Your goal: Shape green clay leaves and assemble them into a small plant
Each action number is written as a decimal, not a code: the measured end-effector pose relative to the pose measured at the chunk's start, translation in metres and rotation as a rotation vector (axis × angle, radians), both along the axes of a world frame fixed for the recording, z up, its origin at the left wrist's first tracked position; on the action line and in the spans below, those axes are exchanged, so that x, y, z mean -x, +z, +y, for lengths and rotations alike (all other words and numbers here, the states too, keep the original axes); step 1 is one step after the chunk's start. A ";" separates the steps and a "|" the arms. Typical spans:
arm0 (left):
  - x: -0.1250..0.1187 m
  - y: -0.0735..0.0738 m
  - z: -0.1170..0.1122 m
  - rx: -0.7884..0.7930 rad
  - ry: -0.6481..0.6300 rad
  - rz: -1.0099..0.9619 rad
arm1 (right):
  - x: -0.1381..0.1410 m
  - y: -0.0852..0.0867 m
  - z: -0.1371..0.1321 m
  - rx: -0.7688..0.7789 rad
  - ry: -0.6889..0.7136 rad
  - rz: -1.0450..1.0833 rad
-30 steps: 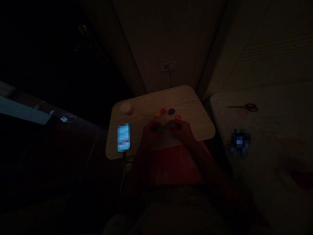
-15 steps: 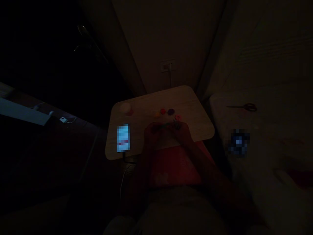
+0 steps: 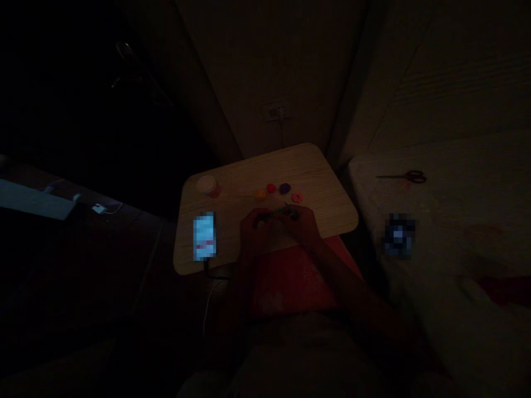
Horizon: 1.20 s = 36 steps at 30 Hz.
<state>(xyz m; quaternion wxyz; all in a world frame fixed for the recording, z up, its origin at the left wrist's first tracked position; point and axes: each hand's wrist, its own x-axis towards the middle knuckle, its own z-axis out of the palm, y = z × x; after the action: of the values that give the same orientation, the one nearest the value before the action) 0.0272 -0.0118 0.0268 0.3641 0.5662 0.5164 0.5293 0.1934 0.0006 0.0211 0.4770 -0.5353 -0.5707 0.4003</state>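
The scene is very dark. Over the near side of a small wooden table (image 3: 232, 235), my left hand (image 3: 252, 225) and my right hand (image 3: 305, 222) come close together with bent fingers. Between them stretches a small green strip (image 3: 279, 211), held from both sides; its kind is too dim to tell. A thin bluish-grey thing (image 3: 292, 209) shows at my right fingertips, its shape unclear. Just beyond the hands lie an orange piece (image 3: 260, 194), a red piece (image 3: 271, 188), a dark purple piece (image 3: 285, 188) and a pink flower-shaped piece (image 3: 297, 197).
A lit phone (image 3: 204, 236) with a cable is at the table's left, below a pale-lidded tub (image 3: 207, 186). Scissors (image 3: 409, 177) and a blurred dark object (image 3: 398, 236) rest on the pale surface at right. Something red (image 3: 298, 279) lies beneath my forearms.
The view has shifted slightly, moving most things a little to the left. Both hands stay together at the green strip, and the bluish-grey tip shows more clearly.
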 end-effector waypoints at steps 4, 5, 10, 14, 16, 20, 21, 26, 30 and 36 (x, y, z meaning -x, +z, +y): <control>0.003 -0.001 0.001 -0.008 -0.049 0.003 | -0.002 0.003 -0.001 -0.063 0.035 -0.040; 0.004 -0.001 0.002 -0.006 -0.053 0.007 | -0.002 0.004 -0.002 -0.070 0.050 -0.041; 0.007 -0.006 0.005 0.018 -0.077 0.045 | -0.002 0.006 -0.002 -0.064 0.097 -0.061; 0.007 -0.008 0.005 0.052 -0.111 0.110 | -0.002 0.000 -0.001 -0.067 0.068 -0.050; 0.008 -0.009 0.004 0.063 -0.122 0.113 | -0.003 -0.003 -0.001 -0.062 0.056 -0.035; 0.009 -0.013 0.004 0.101 -0.128 0.100 | -0.005 -0.003 0.000 -0.072 0.052 -0.018; 0.009 -0.013 0.004 0.104 -0.123 0.103 | -0.005 -0.003 0.000 -0.080 0.055 -0.016; 0.003 -0.010 0.006 0.122 -0.055 0.080 | 0.000 -0.008 -0.001 -0.045 -0.003 0.056; 0.012 -0.004 0.009 0.135 0.080 0.074 | -0.009 -0.009 0.003 -0.002 -0.149 0.208; 0.055 0.001 0.021 0.074 0.455 0.273 | -0.035 -0.007 0.013 -0.013 -0.264 0.408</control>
<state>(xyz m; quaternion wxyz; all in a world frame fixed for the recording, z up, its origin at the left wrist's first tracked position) -0.0282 0.0096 0.0274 0.1832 0.4881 0.6938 0.4969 0.2280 0.0140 0.0140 0.6338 -0.5103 -0.3903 0.4309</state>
